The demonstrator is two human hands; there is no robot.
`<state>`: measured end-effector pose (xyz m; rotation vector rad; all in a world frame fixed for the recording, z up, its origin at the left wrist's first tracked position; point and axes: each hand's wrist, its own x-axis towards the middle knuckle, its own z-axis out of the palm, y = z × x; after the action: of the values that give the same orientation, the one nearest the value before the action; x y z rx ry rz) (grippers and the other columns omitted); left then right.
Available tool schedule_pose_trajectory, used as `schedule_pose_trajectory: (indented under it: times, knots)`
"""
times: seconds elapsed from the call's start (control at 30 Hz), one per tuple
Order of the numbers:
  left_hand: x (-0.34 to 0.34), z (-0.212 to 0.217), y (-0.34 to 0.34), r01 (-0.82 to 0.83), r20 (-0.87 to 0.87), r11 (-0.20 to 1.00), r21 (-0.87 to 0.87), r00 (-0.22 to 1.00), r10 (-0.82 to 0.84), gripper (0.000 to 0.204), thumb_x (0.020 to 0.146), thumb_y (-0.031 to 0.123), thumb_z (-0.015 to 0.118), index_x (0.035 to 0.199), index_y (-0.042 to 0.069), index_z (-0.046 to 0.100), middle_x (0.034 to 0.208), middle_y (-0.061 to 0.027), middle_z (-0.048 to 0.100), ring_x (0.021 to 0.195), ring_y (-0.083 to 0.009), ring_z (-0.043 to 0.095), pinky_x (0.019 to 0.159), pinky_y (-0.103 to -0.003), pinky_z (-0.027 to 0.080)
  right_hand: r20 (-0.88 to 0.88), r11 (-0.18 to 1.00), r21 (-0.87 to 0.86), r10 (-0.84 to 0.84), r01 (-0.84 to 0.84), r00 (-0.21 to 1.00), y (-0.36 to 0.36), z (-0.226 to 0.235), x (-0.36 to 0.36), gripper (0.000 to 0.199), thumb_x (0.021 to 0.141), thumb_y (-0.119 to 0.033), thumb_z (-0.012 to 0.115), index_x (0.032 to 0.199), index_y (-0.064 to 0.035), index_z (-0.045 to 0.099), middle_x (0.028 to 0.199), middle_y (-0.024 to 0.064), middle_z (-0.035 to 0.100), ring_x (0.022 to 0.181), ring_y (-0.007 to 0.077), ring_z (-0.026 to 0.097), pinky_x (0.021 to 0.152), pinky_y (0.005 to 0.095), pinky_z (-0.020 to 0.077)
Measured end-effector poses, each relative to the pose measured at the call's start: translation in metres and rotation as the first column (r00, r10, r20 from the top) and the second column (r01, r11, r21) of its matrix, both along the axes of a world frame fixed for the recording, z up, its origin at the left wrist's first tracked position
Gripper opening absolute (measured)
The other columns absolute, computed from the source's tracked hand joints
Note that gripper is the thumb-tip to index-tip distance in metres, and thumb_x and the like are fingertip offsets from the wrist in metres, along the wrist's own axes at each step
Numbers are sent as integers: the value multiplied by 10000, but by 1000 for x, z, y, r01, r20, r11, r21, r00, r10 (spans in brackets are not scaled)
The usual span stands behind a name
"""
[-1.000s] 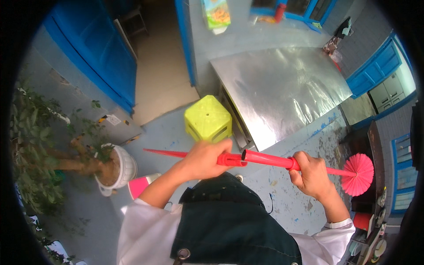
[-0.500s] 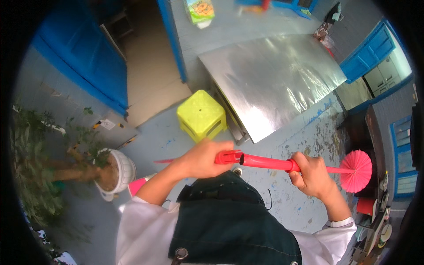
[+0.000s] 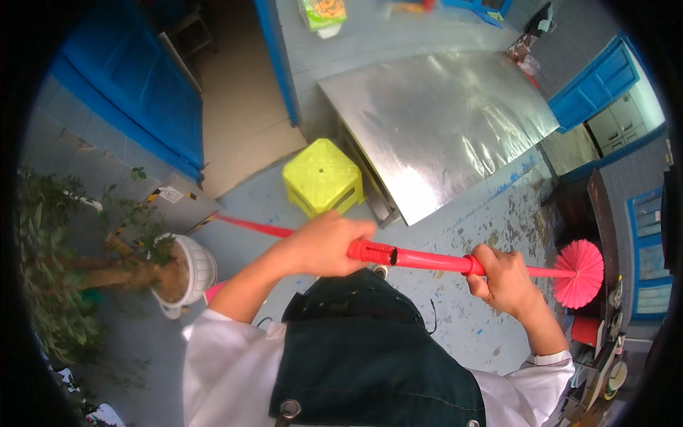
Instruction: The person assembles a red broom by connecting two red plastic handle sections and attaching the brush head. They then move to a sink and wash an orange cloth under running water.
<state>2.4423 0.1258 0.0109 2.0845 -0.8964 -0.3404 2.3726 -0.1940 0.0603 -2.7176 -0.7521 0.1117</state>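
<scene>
A red pole with a slotted end [image 3: 370,251] is wrapped in the closed fingers of my left hand [image 3: 324,244]. Its thin far part runs out beyond that hand toward the upper left. My right hand [image 3: 504,277] grips a red telescopic duster [image 3: 430,260] at its collar. The duster's round, pink-red bristle head [image 3: 578,273] sticks out on the right. In front of my dark apron, the slotted end and the duster's hollow tube end point at each other almost in line. Whether the two touch, I cannot tell.
A yellow-green plastic stool [image 3: 321,174] stands just past my left hand, beside a silver-topped table [image 3: 441,128]. On the left are a potted plant in a white pot [image 3: 203,267] and a blue door [image 3: 131,78]. Shelves with dishes [image 3: 615,377] line the lower right.
The left-hand pole has swung so that its far part shows longer and higher on the left. Its slotted end has come more into line with the duster's tube. Both grips stay closed.
</scene>
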Motion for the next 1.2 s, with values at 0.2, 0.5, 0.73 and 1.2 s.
schedule_pose_trajectory:
  times: [0.2, 0.5, 0.73, 1.2]
  knots:
    - [-3, -1, -5, 28, -112, 998, -48, 993, -33, 278, 736, 141, 719, 702, 46, 460, 567, -146, 449, 548, -372, 463, 503, -365, 367, 33, 1000, 12, 4, -5, 999, -5, -8, -3, 373, 914, -435, 541, 828, -75, 493, 642, 103, 536, 500, 346, 541, 449, 417, 434]
    - [-3, -7, -3, 116, -165, 987, -110, 977, -133, 270, 703, 115, 722, 695, 39, 462, 590, -141, 471, 551, -340, 458, 509, -354, 364, 46, 998, -59, 21, -18, 999, -4, -8, -7, 340, 900, -414, 550, 824, -86, 500, 585, 83, 512, 462, 333, 518, 428, 405, 425]
    - [-1, -2, -6, 218, -208, 973, 77, 958, -198, 197, 734, 167, 695, 746, 38, 546, 637, -172, 555, 631, -385, 558, 568, -426, 426, 91, 983, -183, 36, -19, 995, 3, 15, -10, 298, 864, -380, 622, 816, -101, 528, 560, 62, 500, 413, 275, 494, 402, 373, 414]
    - [10, -10, -22, 3, 73, 850, 526, 996, -48, 154, 829, 198, 626, 874, 50, 621, 725, -213, 642, 740, -435, 628, 711, -500, 513, 186, 899, -433, 15, 69, 982, 28, 34, -11, 258, 837, -285, 701, 887, -87, 542, 650, 47, 489, 486, 224, 544, 432, 332, 440]
